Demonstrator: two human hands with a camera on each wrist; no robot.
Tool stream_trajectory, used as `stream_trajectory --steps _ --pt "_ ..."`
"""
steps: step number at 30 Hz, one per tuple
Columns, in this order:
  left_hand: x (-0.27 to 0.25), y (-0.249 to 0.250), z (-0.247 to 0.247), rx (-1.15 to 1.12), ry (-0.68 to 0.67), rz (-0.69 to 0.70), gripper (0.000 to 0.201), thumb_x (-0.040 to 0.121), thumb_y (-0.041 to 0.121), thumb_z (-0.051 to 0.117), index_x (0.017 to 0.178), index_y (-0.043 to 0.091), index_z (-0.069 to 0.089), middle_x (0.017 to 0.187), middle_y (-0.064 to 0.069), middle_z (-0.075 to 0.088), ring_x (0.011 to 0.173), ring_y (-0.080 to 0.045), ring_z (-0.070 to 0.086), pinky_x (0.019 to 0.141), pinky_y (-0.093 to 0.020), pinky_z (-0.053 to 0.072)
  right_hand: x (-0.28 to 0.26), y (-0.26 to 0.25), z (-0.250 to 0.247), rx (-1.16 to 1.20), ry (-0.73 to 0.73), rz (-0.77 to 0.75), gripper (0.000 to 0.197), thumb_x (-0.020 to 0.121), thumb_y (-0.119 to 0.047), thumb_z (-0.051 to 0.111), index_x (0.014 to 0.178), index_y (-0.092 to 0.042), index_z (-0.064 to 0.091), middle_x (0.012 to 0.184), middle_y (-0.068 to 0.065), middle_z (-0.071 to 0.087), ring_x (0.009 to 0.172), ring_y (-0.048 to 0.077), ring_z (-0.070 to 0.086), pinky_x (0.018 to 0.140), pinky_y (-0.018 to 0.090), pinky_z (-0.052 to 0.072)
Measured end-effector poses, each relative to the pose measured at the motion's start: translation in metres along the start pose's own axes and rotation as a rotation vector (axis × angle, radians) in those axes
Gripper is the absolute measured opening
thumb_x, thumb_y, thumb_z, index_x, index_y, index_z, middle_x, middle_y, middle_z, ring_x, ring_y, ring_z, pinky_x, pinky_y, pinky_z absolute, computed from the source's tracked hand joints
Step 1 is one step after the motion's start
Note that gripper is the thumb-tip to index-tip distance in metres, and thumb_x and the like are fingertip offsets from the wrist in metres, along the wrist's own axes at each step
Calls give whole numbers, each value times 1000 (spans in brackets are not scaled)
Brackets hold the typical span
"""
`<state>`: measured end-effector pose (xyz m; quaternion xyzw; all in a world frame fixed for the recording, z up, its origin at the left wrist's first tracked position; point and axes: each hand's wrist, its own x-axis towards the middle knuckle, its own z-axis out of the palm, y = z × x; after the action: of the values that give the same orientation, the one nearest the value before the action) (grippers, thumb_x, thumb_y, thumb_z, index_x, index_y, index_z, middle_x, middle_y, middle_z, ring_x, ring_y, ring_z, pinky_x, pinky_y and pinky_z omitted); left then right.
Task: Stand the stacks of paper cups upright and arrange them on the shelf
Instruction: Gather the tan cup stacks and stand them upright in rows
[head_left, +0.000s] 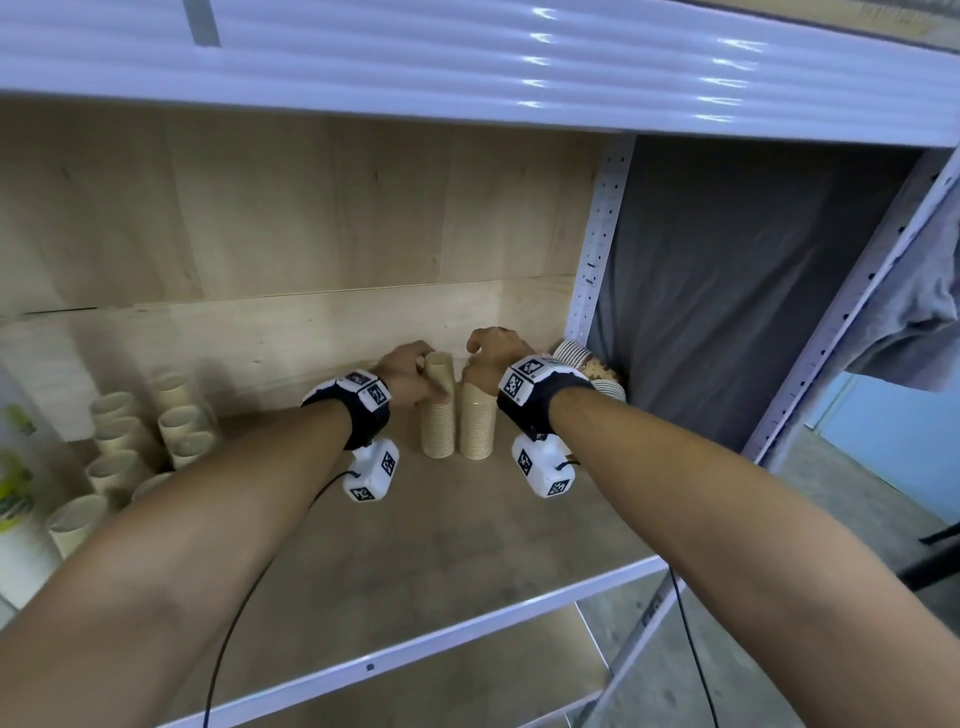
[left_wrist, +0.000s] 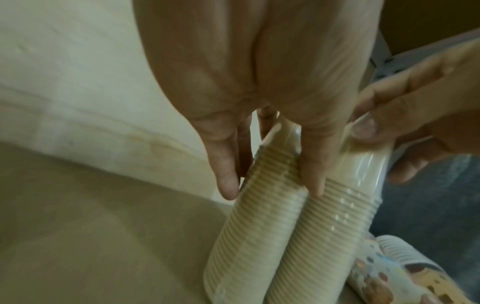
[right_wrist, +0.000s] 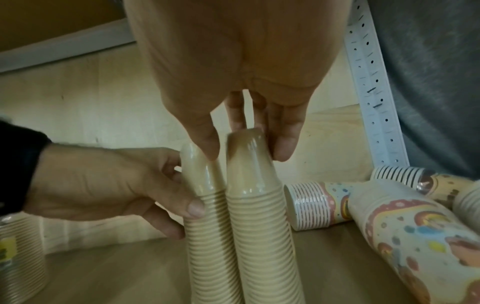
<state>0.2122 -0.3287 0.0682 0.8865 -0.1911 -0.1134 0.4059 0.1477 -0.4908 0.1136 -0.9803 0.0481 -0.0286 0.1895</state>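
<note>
A: Where are the 2 plain stacks? The left stack (head_left: 439, 413) and the right stack (head_left: 477, 423) stand upright on the shelf board (head_left: 467, 530), rims down, touching along their sides, near the back panel.

B: And the fingers? The left hand (head_left: 410, 376) reaches in from the left and grasps the top of the left stack, thumb on the near side and fingers (right_wrist: 170, 227) wrapped round the far side. The right hand (head_left: 491, 358) comes down from above and pinches the top cup of the right stack between its fingertips (right_wrist: 284, 148). Neither hand is released.

A: Which way does each long axis run? Vertical for both, so each hand sits at the upper end of its own stack, and the bases rest on the board.

B: What is left? The patterned stacks (right_wrist: 405, 222) lie on their sides in the right back corner, just beside the right stack and nearer the right hand. Their long axes run along the board, so they still need tipping up, I judge.

A: And on the left? A group of cup stacks (head_left: 130, 441) stands well apart from the 2 held ones.
</note>
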Motion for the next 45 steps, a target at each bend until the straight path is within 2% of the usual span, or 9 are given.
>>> stream_trajectory --steps 3,7,12,18,25,28,32,39,45 --pt "1 17 -13 -20 -12 5 49 70 23 85 112 22 59 100 -5 65 87 -23 64 69 -33 56 5 2 -3 -28 15 16 40 75 -27 62 113 -14 61 108 5 58 94 25 60 77 34 54" --pt "0 33 -20 29 -25 33 41 76 27 80 113 21 64 105 -6 66 97 -22 65 76 -33 58 11 -1 0 -76 7 61 33 74 -36 68 93 -11 57 83 3 55 75 22 58 55 25 42" --pt "-1 33 -17 123 -43 56 34 81 20 74 114 17 69 109 -4 69 97 -20 67 72 -30 59 20 -2 12 -110 54 70 27 75 -23 68 69 -14 44 92 10 62 73 23 59 60 27 47" --pt "-2 35 -16 256 84 39 34 76 36 80 102 17 70 95 -1 63 76 -18 65 60 -27 55 26 1 16 -150 89 55 20 79 -15 67 81 -11 47 101 12 63 78 24 56 63 29 43" --pt "-1 39 -20 343 -19 76 43 81 31 72 123 26 62 115 0 61 102 -19 59 85 -29 47 30 0 17 -162 90 73 17 82 -16 68 93 -9 57 104 9 64 82 23 60 65 30 45" --pt "-1 42 -21 351 -22 107 33 85 21 69 118 18 68 113 -3 63 89 -20 64 75 -28 54 32 1 18 -158 91 54 16 82 -16 67 92 -10 57 100 7 62 78 20 54 66 30 45" --pt "-1 45 -20 391 37 86 31 83 32 75 108 15 70 97 0 59 69 -19 64 64 -29 57 32 1 16 -169 63 63 27 79 -20 72 85 -12 48 97 9 62 75 21 57 63 29 48" --pt "0 48 -21 433 -32 108 38 83 28 71 121 22 67 116 -1 61 104 -19 59 89 -30 49 32 1 16 -161 63 70 20 80 -18 70 90 -12 54 103 4 63 88 24 63 68 31 50" --pt "1 47 -21 463 44 92 37 81 37 75 110 15 70 105 -4 63 79 -19 59 74 -28 50 32 2 14 -163 52 52 22 80 -19 71 89 -10 52 104 9 64 79 23 58 66 29 47"
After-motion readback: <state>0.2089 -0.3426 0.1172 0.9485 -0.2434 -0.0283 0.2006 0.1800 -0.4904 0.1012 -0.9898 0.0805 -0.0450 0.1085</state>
